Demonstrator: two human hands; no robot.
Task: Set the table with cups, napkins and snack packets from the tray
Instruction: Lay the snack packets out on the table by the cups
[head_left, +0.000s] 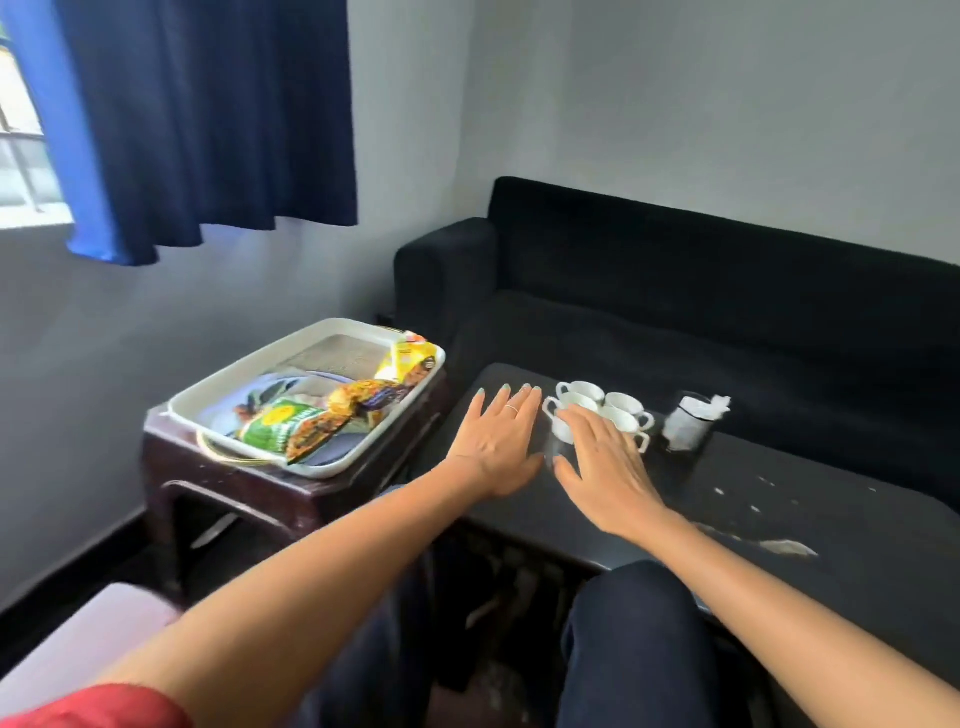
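four white cups sit bunched together, touching, on the dark surface near its far left corner, handles pointing outward. right hand hovers over the near side of the cluster, fingers straight and spread, covering part of the nearest cup, holding nothing; cannot tell if it touches. left hand just beside it to the left, palm down over the surface, fingers straight and slightly fanned, holding nothing, ring on one finger, light teal nails. thumbs of both hands close together, not touching. right of the cups, a dark holder with white napkins stands upright on the same surface. white crumbs or smears scattered on the surface toward the right. white tray rests on a small dark brown side table left of the surface, well apart from the cups. inside the tray: a green snack packet at the near side, an orange-brown packet in the middle, a yellow packet leaning on the far rim, some cloth or paper under them, blurred. black sofa behind the surface. dark blue curtain over a window at upper left. dark trousers on the person's knees at the bottom, red sleeve at lower left.
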